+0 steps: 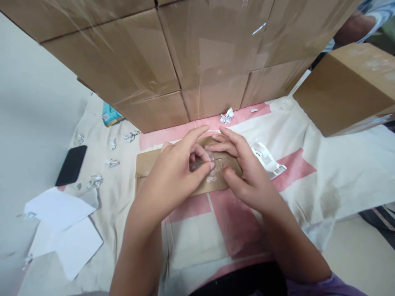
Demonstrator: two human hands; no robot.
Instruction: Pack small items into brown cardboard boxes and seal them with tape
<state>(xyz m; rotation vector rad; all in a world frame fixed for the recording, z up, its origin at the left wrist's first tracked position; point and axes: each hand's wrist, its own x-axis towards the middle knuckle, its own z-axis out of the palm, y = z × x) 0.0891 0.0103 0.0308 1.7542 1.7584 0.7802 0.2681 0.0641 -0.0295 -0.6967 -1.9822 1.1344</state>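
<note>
Several closed boxes (pixel 114 61) behind handled cardboard (pixel 218 181)

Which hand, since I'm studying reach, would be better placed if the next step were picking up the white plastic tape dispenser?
Probably the right hand: it is nearer the white plastic tape dispenser and seems to hold nothing. The left hand is farther away and seems to pinch clear tape.

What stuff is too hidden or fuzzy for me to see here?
In the head view:
Cardboard: partly covered by the left hand and right hand.
Clear film between them: too blurred to tell if held.
Blue packet: partly behind the boxes; label too small to read.
Another person: cut off by the right edge.
</note>
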